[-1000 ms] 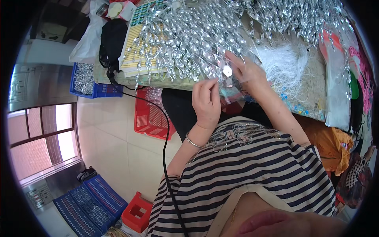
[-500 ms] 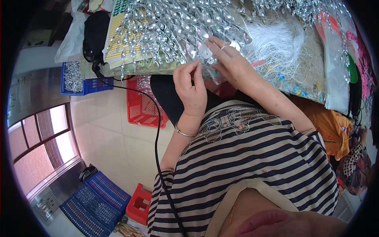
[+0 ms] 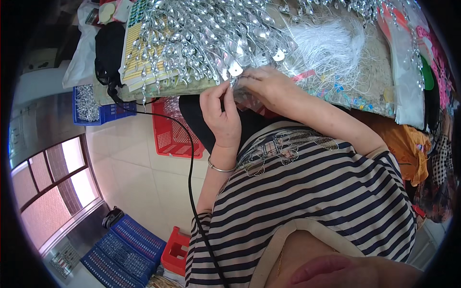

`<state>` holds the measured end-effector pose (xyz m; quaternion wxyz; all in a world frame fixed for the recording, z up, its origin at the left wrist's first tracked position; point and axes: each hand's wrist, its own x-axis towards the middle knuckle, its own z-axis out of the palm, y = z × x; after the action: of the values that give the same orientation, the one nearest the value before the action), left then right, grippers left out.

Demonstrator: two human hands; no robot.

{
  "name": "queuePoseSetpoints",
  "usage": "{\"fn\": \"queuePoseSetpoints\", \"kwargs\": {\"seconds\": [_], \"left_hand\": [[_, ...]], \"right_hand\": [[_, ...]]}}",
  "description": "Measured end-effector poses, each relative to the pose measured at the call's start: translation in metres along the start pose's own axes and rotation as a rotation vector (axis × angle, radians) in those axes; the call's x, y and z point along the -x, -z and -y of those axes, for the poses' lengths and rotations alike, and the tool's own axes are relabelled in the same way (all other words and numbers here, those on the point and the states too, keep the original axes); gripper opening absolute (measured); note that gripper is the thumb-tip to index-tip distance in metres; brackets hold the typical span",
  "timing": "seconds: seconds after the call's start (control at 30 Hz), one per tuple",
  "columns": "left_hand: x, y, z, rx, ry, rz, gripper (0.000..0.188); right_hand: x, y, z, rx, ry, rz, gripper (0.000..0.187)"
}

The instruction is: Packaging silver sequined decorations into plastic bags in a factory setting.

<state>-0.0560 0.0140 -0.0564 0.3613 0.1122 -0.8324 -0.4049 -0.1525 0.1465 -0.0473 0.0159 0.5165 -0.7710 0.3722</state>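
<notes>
At the table's near edge my left hand [image 3: 222, 115] is closed, thumb and forefinger pinched on something small and shiny that I cannot make out. My right hand [image 3: 273, 88] reaches in from the right, its fingers bent together close to the left fingertips; what they grip is hidden. Just beyond both hands lies a wide spread of silver twisted drop ornaments [image 3: 211, 38], some with flat holed tabs. A loose heap of clear white threads [image 3: 331, 45] is to the right of them.
A yellow ribbed mat [image 3: 132, 57] and a black cloth bag [image 3: 111, 48] lie at the table's left. Below are a blue basket [image 3: 108, 110] with silver pieces and a red basket [image 3: 168, 144]. A black cable [image 3: 191, 182] hangs beside my left arm. Plastic bags [image 3: 408, 86] lie at right.
My right hand has come down and left, its fingers bending in toward the left fingertips. The left hand has shifted slightly left, its pinch now closer. The whole view has shifted a little.
</notes>
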Motion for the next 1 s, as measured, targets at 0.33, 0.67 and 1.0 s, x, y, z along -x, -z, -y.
{"fn": "queuePoseSetpoints", "kwargs": {"seconds": [0.33, 0.67, 1.0], "left_hand": [[0.006, 0.003, 0.011, -0.018, -0.028, 0.006, 0.019], [0.018, 0.022, 0.016, 0.338, 0.649, 0.142, 0.028], [-0.007, 0.007, 0.009, 0.45, 0.894, 0.298, 0.029]], "right_hand": [[0.009, 0.015, -0.007, 0.16, 0.015, -0.081, 0.021], [0.031, 0.08, -0.038, 0.083, -0.525, -0.195, 0.031], [-0.003, 0.066, -0.079, -0.118, -0.601, -0.094, 0.024]]}}
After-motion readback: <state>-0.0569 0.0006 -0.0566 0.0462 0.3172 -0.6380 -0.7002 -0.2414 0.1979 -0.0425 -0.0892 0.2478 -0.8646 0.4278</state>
